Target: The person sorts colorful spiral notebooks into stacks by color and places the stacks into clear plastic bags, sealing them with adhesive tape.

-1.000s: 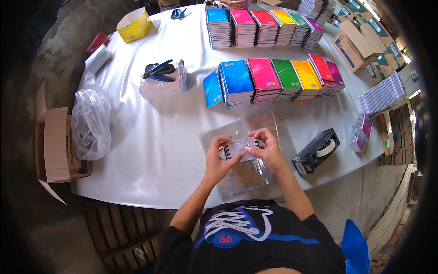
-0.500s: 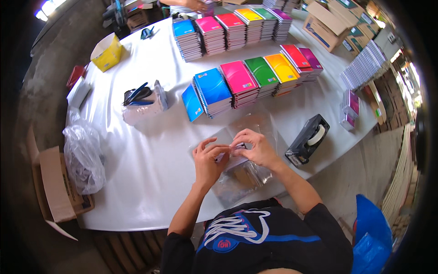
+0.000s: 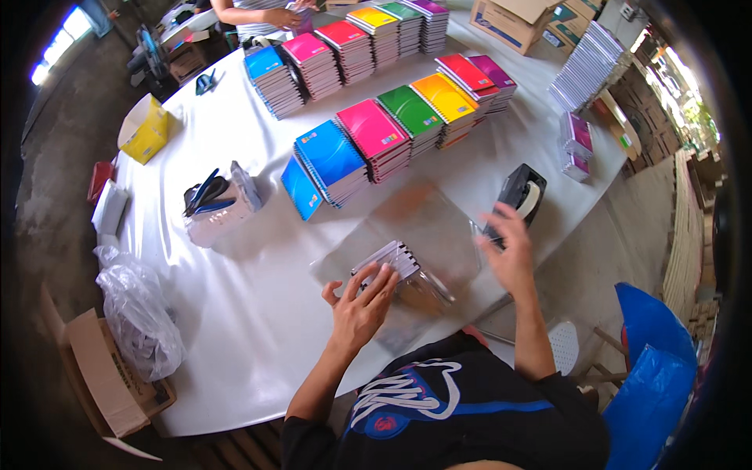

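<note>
My left hand (image 3: pixel 363 304) lies with its fingers spread over a small white stack with black spiral binding (image 3: pixel 398 257), pressing on its near side. Clear plastic sheets or bags (image 3: pixel 439 227) spread under and around that stack, and they are hard to tell apart. My right hand (image 3: pixel 507 249) is at the near end of a black tape dispenser (image 3: pixel 513 188) with a pale roll; its fingers are apart and somewhat blurred. Whether the fingertips touch the dispenser or its tape cannot be made out.
Colourful spiral notebook stacks (image 3: pixel 377 125) stand beyond my hands, with another row (image 3: pixel 323 61) behind. Pliers (image 3: pixel 207 192) rest on a wrapped block at left, near a yellow box (image 3: pixel 145 129) and a plastic bag (image 3: pixel 141 313). Another person's hand (image 3: pixel 280 17) works at the far edge.
My hands have parted. The right one moved from the small stack to the tape dispenser, while the left stayed and flattened onto the stack. The whole view has shifted and turned.
</note>
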Motion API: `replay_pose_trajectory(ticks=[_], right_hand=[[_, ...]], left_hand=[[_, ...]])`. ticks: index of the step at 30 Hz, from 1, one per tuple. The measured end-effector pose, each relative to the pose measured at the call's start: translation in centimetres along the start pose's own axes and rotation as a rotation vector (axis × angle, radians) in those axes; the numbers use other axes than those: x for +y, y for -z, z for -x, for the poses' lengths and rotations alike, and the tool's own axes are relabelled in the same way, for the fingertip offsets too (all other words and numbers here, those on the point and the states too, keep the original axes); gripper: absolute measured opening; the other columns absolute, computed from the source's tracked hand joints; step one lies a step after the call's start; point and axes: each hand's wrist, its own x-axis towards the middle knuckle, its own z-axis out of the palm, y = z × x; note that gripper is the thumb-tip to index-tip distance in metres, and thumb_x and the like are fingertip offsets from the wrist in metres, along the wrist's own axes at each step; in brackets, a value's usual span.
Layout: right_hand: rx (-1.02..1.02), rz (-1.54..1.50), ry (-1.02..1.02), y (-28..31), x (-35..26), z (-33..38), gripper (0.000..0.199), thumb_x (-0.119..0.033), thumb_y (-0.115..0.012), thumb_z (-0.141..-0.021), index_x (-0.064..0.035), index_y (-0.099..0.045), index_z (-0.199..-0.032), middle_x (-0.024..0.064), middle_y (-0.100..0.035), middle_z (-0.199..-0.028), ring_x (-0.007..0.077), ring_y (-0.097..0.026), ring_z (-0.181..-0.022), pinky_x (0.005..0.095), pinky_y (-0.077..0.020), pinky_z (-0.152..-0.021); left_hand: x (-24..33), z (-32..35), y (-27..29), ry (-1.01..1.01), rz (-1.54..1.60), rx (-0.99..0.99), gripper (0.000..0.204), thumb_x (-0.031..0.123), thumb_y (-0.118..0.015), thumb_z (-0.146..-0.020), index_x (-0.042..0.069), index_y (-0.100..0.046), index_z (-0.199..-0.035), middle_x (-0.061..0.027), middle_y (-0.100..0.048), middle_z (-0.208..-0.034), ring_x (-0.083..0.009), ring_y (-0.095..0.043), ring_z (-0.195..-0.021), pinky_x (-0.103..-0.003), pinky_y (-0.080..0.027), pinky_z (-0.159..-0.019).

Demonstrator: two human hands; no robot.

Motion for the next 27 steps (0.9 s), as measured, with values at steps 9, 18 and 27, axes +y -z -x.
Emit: replay_pose_trajectory(ticks=[9,18,27], right_hand=[[0.191,-0.915,-0.912,-1.0,12.6,3.1,0.035,-0.044,-0.066,-0.080,-0.0106,-0.067,-0.091,0.0057,-0.059,-0.109,0.0212,-0.048,-0.109,0.0537,-0.0225,-0.093],[0.298,-0.301,-0.908,-1.0,5.4,8.2,0.016,-0.025,-0.069,-0.079,-0.0126,-0.070,-0.088,0.0000,-0.059,-0.113,0.0164,-0.040,-0.120,0.0584,-0.0259,-0.095],[0.060,-0.047,-0.016,-1.9,-3.5,4.9,0.010,-0.016,-0.063,-0.084,-0.0065,-0.068,-0.084,0.0024,-0.066,-0.069,0.0127,-0.059,-0.061,0.0289,-0.0429,-0.071]], left_hand=[[-0.6,0.1,-0.9,-0.094,0.057,0.062,0.031,0.015,-0.070,-0.073,0.019,-0.068,-0.104,0.0097,-0.062,-0.115,-0.0087,-0.055,-0.104,-0.037,-0.027,-0.084],[-0.9,0.1,-0.7,-0.065,0.164,0.086,0.033,0.009,-0.073,-0.070,0.017,-0.069,-0.101,0.0017,-0.064,-0.104,-0.0137,-0.060,-0.097,-0.034,-0.033,-0.076],[-1.0,0.8,-2.0,-0.010,0.281,0.149,0.032,0.008,-0.072,-0.073,0.009,-0.056,-0.100,-0.0044,-0.065,-0.096,-0.0177,-0.062,-0.096,-0.033,-0.038,-0.078]])
